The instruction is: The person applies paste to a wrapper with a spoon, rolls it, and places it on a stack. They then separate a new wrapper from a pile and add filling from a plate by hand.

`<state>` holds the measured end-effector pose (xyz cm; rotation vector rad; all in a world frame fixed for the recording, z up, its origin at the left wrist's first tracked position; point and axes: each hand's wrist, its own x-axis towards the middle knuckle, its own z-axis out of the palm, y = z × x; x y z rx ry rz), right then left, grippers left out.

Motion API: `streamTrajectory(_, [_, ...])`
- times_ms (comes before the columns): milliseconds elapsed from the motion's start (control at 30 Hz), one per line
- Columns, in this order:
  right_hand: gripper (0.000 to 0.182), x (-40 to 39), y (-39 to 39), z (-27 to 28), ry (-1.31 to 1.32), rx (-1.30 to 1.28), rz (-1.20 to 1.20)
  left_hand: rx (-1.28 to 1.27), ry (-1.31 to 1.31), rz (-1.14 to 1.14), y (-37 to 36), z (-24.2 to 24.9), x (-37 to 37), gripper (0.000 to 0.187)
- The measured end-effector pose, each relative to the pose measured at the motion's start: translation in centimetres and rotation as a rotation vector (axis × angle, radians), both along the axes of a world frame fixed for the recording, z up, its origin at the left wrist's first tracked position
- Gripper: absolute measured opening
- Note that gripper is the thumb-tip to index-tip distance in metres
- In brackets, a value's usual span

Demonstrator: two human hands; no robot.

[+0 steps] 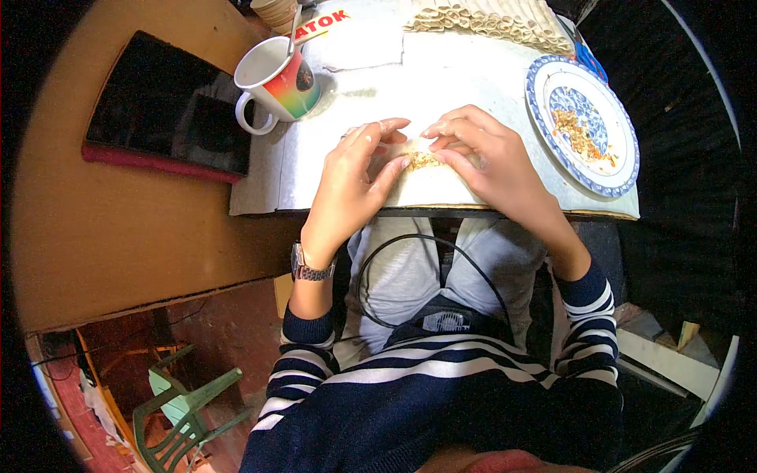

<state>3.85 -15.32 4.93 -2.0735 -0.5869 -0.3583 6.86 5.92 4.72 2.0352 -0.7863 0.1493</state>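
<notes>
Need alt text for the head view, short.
Two bare hands, left hand and right hand, pinch a thin wrapper with brown filling on a white board. A rainbow mug stands left, a blue-rimmed plate right, rolled pieces behind.

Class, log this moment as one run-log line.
left hand: pinching wrapper | right hand: pinching wrapper | filling: between fingertips | plate: right | mug: left

warm light fell brightest on the white work surface [473,79]; the corners were black (fisheye vignette), edges bowed, the lower floor dim, and focus stayed fairly sharp centrally.
</notes>
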Motion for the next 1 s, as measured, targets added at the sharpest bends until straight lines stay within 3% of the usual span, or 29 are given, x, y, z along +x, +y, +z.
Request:
streamTrajectory(233, [0.022, -0.2, -0.1, 0.2, -0.054, -0.042, 0.026, -0.057, -0.059, 0.003, -0.1, -0.5, 0.3, 0.039])
streamTrajectory(500, [0.02, -0.7, 0.0, 0.0, -0.03, -0.085, 0.024, -0.157, 0.099, 0.02, 0.2, -2.1, 0.4, 0.034])
streamTrajectory(700, [0.02, -1.8, -5.9, 4.1, -0.267, -0.288, -0.3, -0.326, 0.266, -0.023, 1.0, -1.9, 0.2, 0.034])
streamTrajectory(833, [0.022, -2.8, -12.8, 4.1, -0.05, -0.402, -0.629, -0.379, 0.327, -0.068, 1.3, -1.5, 0.3, 0.036])
streamTrajectory(933, [0.026, -4.4, -16.7, 4.1, 0.071, -0.621, -0.638, -0.388, 0.342, -0.078, 1.4, -1.5, 0.4, 0.037])
streamTrajectory(1000, [0.027, -5.3, -18.3, 4.2, 0.17, -0.577, -0.675, -0.393, 0.355, -0.078, 1.5, -1.4, 0.2, 0.038])
